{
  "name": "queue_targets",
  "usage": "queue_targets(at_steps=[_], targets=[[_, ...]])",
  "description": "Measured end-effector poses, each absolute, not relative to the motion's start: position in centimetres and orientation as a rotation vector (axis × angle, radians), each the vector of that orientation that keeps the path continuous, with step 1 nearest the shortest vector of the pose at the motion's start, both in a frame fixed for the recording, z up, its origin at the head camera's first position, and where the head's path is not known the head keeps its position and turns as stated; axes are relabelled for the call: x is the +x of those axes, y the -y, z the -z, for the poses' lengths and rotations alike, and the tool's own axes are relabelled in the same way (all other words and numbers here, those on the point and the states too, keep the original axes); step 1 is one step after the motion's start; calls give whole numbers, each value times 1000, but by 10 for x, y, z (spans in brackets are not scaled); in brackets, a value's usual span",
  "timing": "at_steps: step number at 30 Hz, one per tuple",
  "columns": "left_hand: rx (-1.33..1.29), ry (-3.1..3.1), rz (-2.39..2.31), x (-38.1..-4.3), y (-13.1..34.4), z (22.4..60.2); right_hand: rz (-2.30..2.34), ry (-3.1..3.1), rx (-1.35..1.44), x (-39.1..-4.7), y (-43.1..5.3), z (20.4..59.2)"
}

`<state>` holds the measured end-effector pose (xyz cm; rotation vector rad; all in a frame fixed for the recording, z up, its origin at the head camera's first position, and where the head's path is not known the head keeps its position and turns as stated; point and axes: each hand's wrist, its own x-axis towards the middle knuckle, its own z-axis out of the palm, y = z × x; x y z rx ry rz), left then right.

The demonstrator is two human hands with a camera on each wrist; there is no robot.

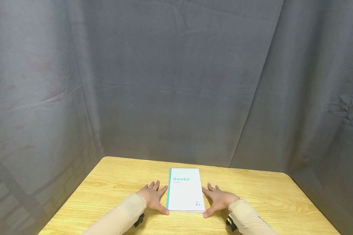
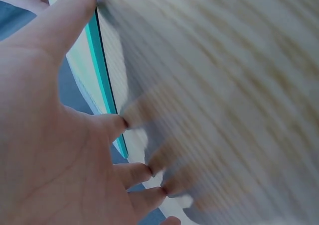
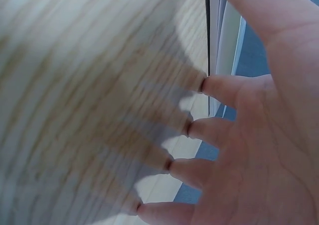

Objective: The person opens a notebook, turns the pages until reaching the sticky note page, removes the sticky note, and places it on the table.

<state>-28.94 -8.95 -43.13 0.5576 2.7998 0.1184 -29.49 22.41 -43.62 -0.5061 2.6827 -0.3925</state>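
Note:
A white book (image 1: 184,192) with a teal spine and the word "Gambit" on its cover lies flat on the wooden table. Just left of it, my left hand (image 1: 154,196) has its fingers spread, fingertips down on the tabletop and thumb by the near left corner. On the other side my right hand (image 1: 219,198) mirrors it, thumb by the near right corner. The left wrist view shows the teal spine (image 2: 102,70) beside the thumb and index finger. In the right wrist view the page edges (image 3: 223,41) stand close to the index fingertip. Neither hand grips the book.
The light wooden table (image 1: 120,173) has rounded far corners. Grey cloth curtains (image 1: 176,81) hang behind it and along both sides. A dark strap-like device (image 1: 231,223) sits under the right wrist, and another (image 1: 139,220) under the left.

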Motion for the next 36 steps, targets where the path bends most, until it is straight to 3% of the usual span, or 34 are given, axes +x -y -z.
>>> queue_targets(at_steps=[7, 18, 26, 36], targets=[[609, -2845, -95, -294, 83, 423, 390, -2683, -513, -296, -224, 434], [1011, -2930, -245, -297, 23, 403, 374, -2703, -525, -297, -225, 436], [1110, -2870, -45, -285, -14, 418, 353, -2720, -537, -295, -223, 435], [1130, -2873, 105, -286, -28, 436, 362, -2717, -526, -294, -222, 434]])
